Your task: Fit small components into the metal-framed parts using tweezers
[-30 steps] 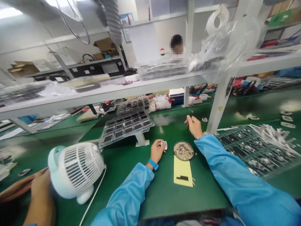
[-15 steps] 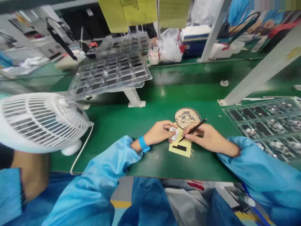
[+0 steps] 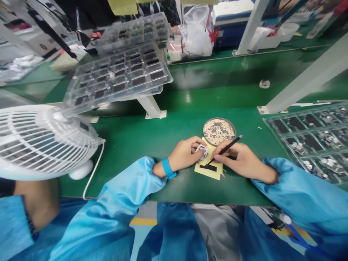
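Right hand (image 3: 240, 159) angled inward, dark stick (image 3: 228, 147) pinched pen-style.

White part (image 3: 205, 153) partly behind left hand (image 3: 186, 153)

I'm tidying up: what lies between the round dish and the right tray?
Head view: green benchtop, a small pale scrap and, near the dish, the black tool's upper end.
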A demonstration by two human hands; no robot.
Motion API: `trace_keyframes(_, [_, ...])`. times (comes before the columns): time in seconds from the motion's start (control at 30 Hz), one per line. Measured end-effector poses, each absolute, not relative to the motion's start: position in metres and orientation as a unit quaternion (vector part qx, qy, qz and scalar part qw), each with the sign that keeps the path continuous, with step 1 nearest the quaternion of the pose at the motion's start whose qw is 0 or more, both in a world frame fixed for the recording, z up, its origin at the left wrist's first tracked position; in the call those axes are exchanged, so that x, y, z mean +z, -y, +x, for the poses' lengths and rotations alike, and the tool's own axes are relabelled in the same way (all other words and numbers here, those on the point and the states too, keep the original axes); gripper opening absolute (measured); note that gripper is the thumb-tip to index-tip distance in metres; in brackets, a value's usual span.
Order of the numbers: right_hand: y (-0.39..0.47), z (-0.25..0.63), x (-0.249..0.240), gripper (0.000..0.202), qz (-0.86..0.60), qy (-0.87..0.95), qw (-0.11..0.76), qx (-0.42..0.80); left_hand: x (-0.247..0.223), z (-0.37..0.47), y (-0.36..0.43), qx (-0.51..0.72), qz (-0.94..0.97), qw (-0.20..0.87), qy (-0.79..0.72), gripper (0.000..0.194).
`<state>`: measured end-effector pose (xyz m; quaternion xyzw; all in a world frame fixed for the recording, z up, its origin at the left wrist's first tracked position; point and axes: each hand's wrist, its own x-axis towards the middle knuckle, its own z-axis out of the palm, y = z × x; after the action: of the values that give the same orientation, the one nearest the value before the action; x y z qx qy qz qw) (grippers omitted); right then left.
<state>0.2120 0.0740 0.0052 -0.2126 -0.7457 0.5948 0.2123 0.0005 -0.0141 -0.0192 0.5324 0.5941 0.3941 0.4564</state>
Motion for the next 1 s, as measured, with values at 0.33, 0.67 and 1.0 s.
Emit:
trace_keyframes(0.33, [-0.078,0.213,0.008,0.021,-0.173,0.799,0.395,0.418,-0.005,0.003,0.008,0.447,0.415,0.556,-0.564,0.020])
trace_keyframes(0.67, [-0.078,0.211,0.007,0.023,-0.132,0.844,0.374,0.362,-0.008,0.000,0.008,0.430,0.425,0.539,-0.586,0.020])
trace_keyframes(1.0, [-0.078,0.210,0.003,0.018,-0.136,0.846,0.374,0.355,-0.005,0.002,0.007,0.450,0.407,0.547,-0.577,0.019])
